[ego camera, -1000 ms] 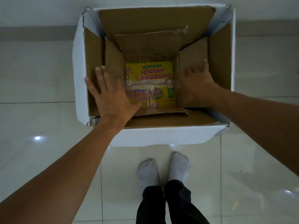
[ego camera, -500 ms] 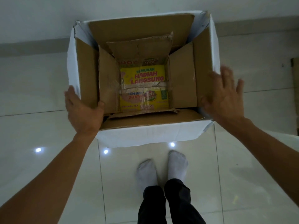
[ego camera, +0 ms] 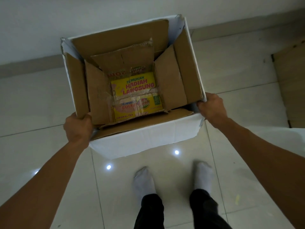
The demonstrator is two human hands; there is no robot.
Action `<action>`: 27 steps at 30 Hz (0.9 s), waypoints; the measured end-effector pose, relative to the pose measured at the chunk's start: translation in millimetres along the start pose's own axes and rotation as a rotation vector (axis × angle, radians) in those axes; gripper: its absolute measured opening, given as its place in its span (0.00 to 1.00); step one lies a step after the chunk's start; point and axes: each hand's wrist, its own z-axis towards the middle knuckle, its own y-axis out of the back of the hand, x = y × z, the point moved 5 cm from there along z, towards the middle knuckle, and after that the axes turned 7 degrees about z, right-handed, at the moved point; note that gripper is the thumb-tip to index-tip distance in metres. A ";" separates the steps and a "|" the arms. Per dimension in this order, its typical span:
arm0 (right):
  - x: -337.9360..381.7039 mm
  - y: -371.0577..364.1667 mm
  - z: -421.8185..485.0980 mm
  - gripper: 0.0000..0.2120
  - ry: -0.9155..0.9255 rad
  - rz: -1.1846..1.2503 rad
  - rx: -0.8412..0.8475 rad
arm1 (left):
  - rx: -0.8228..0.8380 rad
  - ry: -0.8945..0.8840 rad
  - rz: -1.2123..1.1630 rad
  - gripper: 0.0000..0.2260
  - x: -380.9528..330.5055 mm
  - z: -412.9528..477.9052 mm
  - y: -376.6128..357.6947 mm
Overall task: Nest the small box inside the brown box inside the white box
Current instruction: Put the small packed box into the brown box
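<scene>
The white box (ego camera: 145,138) stands open on the tiled floor in front of me. Inside it sits the brown box (ego camera: 97,95), its flaps standing up. At the bottom of the brown box lies the small yellow box (ego camera: 137,96) with red lettering and torn tape across it. My left hand (ego camera: 77,128) grips the near left corner of the white box, fingers curled over its side flap. My right hand (ego camera: 212,109) grips the near right corner, thumb on the flap's edge.
My two feet in white socks (ego camera: 173,180) stand just behind the box. A wall with a skirting strip (ego camera: 29,65) runs behind it. A brown cardboard sheet (ego camera: 290,86) lies at the right edge. Glossy tiles surround the box.
My hands came out of the brown box, moved to the outer sides of the white box and closed on its near corners. The box now sits turned slightly.
</scene>
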 end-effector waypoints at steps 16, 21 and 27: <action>-151.3 187.5 64.0 0.07 0.078 0.046 -0.033 | 0.040 -0.027 0.003 0.13 -108.7 -195.3 -121.0; -197.5 250.6 94.1 0.09 0.085 0.061 -0.046 | 0.029 -0.021 -0.042 0.13 -145.6 -252.6 -170.0; -232.9 304.9 128.1 0.08 0.017 0.088 -0.045 | 0.042 -0.058 -0.053 0.13 -186.8 -291.3 -210.0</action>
